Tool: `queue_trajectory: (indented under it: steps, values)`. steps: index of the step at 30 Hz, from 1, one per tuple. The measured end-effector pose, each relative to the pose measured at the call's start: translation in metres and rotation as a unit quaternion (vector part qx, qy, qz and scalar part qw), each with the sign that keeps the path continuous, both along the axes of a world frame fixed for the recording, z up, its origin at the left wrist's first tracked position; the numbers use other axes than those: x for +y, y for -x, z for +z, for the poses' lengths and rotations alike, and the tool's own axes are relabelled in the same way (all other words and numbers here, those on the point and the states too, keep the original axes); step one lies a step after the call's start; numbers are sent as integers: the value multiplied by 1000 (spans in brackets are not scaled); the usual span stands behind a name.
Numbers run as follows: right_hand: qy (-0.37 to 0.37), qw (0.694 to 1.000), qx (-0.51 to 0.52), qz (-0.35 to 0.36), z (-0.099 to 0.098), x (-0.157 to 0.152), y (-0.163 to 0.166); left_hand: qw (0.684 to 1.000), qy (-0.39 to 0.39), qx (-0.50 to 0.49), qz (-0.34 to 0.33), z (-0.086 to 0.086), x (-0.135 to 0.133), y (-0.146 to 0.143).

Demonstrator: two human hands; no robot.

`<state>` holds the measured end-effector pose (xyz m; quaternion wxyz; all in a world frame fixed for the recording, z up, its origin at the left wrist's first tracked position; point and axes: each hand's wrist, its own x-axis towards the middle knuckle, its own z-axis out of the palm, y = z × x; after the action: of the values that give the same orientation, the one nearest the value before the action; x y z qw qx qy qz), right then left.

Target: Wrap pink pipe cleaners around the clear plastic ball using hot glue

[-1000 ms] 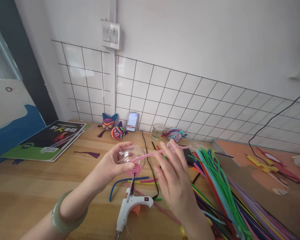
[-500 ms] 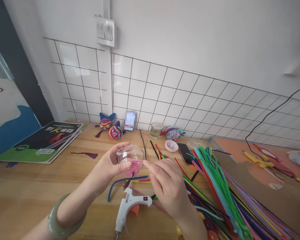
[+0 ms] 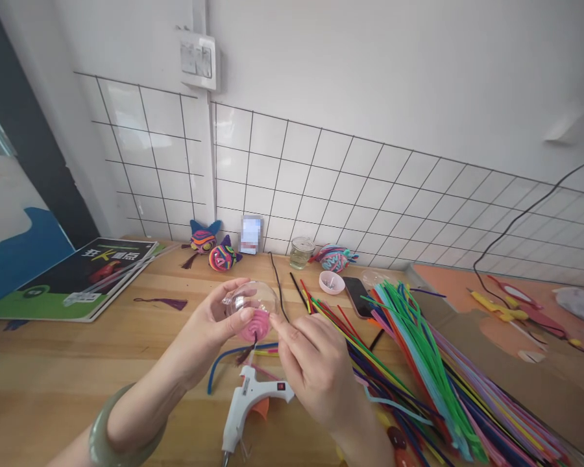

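Between thumb and fingers, my left hand (image 3: 219, 314) holds a clear plastic ball (image 3: 255, 295) above the table. A pink pipe cleaner (image 3: 257, 326) lies coiled on the ball's lower part, and a dark tassel (image 3: 246, 353) hangs beneath. My right hand (image 3: 314, 363) is closed, with its index fingertip at the right edge of the pink coil; whether it pinches the strand's end is hard to see. Just below the hands lies a white hot glue gun (image 3: 253, 395). A blue pipe cleaner (image 3: 219, 363) curves on the wood beside it.
Bunches of coloured pipe cleaners (image 3: 418, 363) cover the right side. Along the wall stand wrapped ornaments (image 3: 224, 254), a propped phone (image 3: 250, 233) and a glass jar (image 3: 302, 251). A pink bowl (image 3: 331, 282) sits by another phone (image 3: 357, 297). A book (image 3: 78, 275) lies left, near a loose tassel (image 3: 163, 302).
The pink strand, which stretched toward my right fingers, now lies against the ball. My right hand has shifted slightly left and down. The view has turned a little.
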<state>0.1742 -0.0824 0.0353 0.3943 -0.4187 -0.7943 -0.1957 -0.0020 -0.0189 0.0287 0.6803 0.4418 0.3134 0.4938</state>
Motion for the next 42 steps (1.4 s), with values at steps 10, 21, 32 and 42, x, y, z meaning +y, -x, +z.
queue_trajectory:
  steps: [10,21,32,42]
  values:
    - [22,1000,10,-5,-12,3,10,998,51,-12,33,-5,-2,-8]
    - [31,999,18,-17,-19,8,15,991,93,-78,54,-4,-4,-16]
    - [19,998,10,-53,-21,11,12,988,115,-107,-3,-14,-8,-17]
    - [36,997,60,-44,-30,20,5,993,65,-98,-5,-17,-8,-20]
